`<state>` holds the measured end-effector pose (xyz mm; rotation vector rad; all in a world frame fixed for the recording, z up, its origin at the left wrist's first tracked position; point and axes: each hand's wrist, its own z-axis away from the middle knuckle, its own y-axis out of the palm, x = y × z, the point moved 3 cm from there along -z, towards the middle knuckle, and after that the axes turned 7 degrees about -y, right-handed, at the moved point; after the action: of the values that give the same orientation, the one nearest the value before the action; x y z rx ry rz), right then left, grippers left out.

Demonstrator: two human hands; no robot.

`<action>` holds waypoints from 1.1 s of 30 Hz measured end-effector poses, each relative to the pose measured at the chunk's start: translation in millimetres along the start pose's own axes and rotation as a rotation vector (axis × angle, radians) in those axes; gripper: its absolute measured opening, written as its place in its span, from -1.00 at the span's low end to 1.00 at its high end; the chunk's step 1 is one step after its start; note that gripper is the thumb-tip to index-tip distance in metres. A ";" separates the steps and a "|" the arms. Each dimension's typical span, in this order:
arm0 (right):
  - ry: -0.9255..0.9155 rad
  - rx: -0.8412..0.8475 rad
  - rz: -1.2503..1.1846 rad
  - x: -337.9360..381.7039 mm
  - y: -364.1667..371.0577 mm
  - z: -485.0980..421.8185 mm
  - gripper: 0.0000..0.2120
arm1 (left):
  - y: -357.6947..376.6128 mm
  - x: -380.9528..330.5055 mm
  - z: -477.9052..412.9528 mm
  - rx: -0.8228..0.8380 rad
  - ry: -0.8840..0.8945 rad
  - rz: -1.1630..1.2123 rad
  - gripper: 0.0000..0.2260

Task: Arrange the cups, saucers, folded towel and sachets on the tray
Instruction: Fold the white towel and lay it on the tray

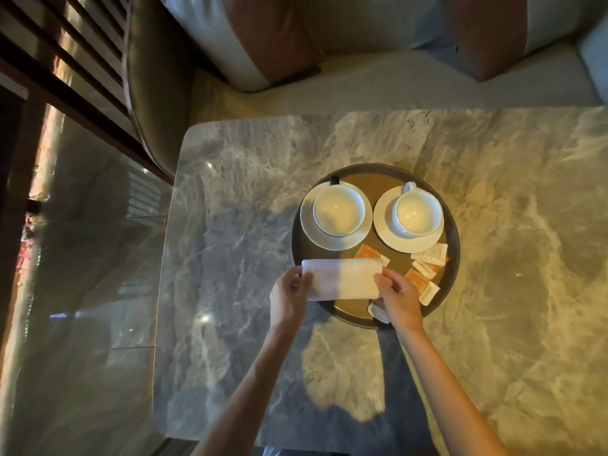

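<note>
Lying crosswise, folded towel (342, 279) on tray (451, 258).

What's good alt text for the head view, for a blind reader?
Left hand and right hand grip the ends of a folded white towel over a round tray on a marble table. Two cups on saucers stand behind it; sachets lie at right.

A single view is given, taken by a wide-angle camera worn on the head. The scene is looked at steeply downward and slightly forward, from close above the near side of the tray (373, 187), which is placed a little right of the frame's centre. The counter (493, 324) is seen all around the tray, cushions (283, 44) beyond it, and floor (82, 291) to its left.
</note>
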<state>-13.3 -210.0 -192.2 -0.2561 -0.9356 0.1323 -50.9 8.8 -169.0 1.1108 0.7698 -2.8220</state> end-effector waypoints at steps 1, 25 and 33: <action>-0.019 -0.015 0.009 -0.6 0.2 0.1 -0.80 | 1.0 -1.2 -0.5 -0.006 0.011 -0.006 -0.85; -0.502 -0.021 0.807 51.0 -5.6 -26.3 -0.77 | 74.2 -16.9 38.1 -0.021 0.810 -0.832 -0.46; -0.488 0.066 0.897 57.3 -5.3 -32.0 -0.83 | 96.2 19.2 31.3 0.049 0.732 -1.005 -0.33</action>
<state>46.3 -207.5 -164.4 -0.5870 -1.2377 1.0880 -67.4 -86.7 -204.1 2.3664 1.7108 -3.0416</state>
